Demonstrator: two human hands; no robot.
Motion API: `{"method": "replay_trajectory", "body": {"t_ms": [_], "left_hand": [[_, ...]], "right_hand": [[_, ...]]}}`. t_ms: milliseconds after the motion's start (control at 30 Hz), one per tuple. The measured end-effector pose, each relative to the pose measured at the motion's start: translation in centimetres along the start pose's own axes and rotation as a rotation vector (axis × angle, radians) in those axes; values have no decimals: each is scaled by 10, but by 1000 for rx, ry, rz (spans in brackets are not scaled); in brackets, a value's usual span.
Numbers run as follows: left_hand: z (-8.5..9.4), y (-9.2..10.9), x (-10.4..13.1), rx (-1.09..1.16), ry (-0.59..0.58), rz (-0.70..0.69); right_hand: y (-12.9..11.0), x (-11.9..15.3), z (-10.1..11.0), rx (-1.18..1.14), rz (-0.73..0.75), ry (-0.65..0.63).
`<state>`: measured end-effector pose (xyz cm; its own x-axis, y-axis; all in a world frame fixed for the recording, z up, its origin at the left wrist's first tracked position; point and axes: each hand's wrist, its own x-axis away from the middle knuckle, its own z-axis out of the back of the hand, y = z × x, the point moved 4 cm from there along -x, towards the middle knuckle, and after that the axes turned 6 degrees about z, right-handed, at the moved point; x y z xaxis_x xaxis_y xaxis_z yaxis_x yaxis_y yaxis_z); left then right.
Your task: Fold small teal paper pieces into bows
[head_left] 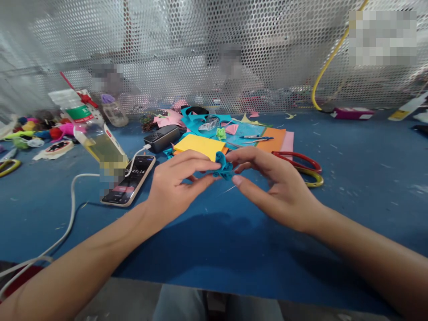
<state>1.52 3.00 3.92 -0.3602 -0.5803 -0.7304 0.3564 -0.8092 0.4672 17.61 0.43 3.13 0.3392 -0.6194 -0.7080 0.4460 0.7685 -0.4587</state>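
Above the table, my left hand (182,176) pinches a small blue flower (223,167) made of curled, felt-like petals between thumb and fingers. My right hand (272,180) is at the flower's right side. Its index finger reaches close to the upper petals, while the thumb stands apart below; whether either touches is hard to see. A thin pale strand, perhaps a thread or needle, shows near the table under the right thumb. Just behind the hands lies a yellow stack of sheets (200,145). Red-and-yellow-handled scissors (301,160) rest beyond the right hand.
Left are a phone (130,183) on a white cable, a black box-shaped device (163,137) and a leaning drink bottle (93,133). Blue and pink scraps (197,120), pens (257,138) and orange sheets (274,139) lie behind. A perforated metal screen (187,49) closes the back.
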Motion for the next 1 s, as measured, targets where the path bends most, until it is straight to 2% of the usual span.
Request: {"method": "replay_trajectory", "body": {"t_ms": [233,433,633,833,1000], "left_hand": [[-3,-3,-2,-28,-49,-15],[-7,-8,-4,-32,-164,40],[-9,-14,-6,-69,-226,109],[-16,-25,-5,-136,-394,197],[-29,-40,4,-32,-603,273]], "right_hand": [[5,-5,2,68,-30,4],[11,-4,0,65,-75,-38],[24,-4,2,140,-140,-35],[41,-3,5,211,-216,-15],[50,1,0,242,-250,-108]]}}
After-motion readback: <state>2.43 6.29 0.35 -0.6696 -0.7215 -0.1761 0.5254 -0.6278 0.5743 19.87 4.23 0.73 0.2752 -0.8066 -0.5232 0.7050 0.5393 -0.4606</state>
